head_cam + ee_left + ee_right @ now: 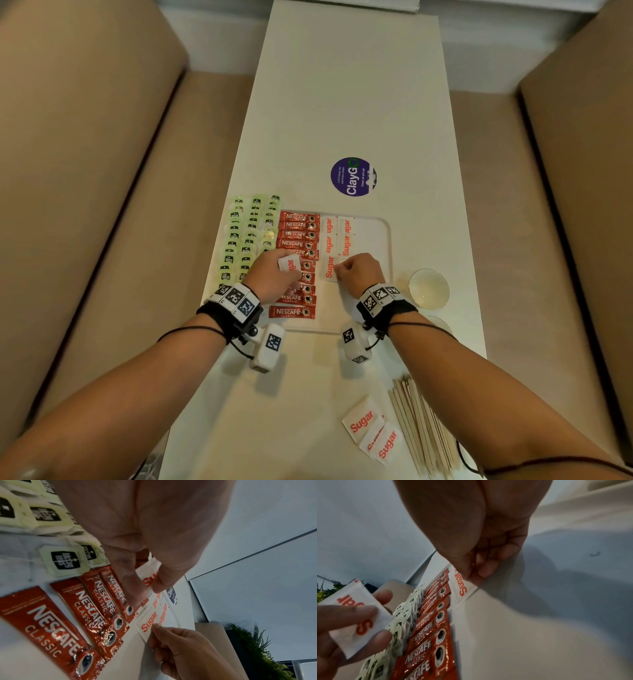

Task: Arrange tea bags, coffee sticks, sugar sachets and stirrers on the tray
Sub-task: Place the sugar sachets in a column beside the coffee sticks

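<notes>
At frame centre, my left hand [274, 274] pinches a raised sugar sachet [290, 266] while my right hand [361, 274] pinches another sachet [329, 270] flat on the tray [380, 246].

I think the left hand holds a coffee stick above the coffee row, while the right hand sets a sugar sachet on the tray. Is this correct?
Not quite. The left hand holds a sugar sachet, not a coffee stick; the right wrist view shows its "Sugar" print clearly. The rest stands: it is above the coffee row, and the right hand sets another sachet on the tray.
</notes>
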Tool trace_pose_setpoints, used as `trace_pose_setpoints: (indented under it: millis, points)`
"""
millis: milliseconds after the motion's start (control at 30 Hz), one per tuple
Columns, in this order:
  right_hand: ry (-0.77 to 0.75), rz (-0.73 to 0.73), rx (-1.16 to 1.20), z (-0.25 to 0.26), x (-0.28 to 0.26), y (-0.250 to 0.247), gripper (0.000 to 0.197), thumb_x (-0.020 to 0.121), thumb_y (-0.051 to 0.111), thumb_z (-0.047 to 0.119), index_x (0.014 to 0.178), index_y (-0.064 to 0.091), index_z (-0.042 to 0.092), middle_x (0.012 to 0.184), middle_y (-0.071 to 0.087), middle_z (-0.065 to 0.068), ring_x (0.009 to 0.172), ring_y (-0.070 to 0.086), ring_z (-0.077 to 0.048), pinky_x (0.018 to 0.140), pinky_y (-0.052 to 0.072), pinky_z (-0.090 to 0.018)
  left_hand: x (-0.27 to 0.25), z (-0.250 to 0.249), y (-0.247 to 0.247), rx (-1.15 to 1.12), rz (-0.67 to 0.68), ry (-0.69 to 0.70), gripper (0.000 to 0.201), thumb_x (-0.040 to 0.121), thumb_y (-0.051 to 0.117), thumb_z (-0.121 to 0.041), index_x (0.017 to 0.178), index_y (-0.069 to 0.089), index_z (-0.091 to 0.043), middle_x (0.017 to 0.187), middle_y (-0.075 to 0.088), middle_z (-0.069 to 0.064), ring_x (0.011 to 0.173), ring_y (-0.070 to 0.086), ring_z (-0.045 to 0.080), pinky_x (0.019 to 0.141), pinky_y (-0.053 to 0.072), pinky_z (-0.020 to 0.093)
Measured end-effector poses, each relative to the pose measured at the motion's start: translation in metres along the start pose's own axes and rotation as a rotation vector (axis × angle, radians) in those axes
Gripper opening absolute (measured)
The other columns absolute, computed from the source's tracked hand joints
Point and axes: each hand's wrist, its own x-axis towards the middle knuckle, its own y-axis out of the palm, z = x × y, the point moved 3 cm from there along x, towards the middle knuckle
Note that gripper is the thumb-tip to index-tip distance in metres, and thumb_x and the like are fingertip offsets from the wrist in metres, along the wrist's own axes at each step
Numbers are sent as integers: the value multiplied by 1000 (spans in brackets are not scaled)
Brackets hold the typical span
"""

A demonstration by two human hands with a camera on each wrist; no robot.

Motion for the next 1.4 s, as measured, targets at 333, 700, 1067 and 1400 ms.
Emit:
trace_pose_setpoints:
  millis: [333, 700, 1067, 1400]
  points:
    - [27, -12, -58, 11, 7, -2, 29, 98, 61, 27, 84, 74, 5, 98, 75, -5, 65, 61, -12, 51, 40, -21, 3, 3, -5, 81, 21, 71, 23, 92, 68, -8, 114, 62, -9, 98, 72, 11, 82, 73, 31, 67, 62, 41]
    - [49, -23, -52, 11, 8, -3, 26, 96, 64, 28, 74, 67, 15, 82, 68, 0, 61, 60, -10, 51, 40, -21, 12, 7, -8, 110, 21, 104, 15, 99, 59, -13, 114, 61, -16, 96, 73, 1, 62, 64, 4, 61, 52, 27]
    - [22, -50, -14, 12, -1, -2, 37, 96, 64, 35, 61, 57, 22, 91, 70, 3, 63, 62, -9, 51, 41, -21, 10, 9, -7, 159, 42, 124, 15, 92, 70, -17, 104, 65, -11, 90, 67, 22, 70, 61, 24, 67, 58, 45]
    - [-172, 49, 319, 19, -48, 3, 16, 97, 65, 36, 90, 75, 26, 84, 74, 6, 80, 69, -11, 80, 57, -30, 9, 0, 1, 57, 61, 115, 5, 94, 68, -17, 99, 67, -16, 88, 75, 8, 70, 68, 20, 68, 60, 42]
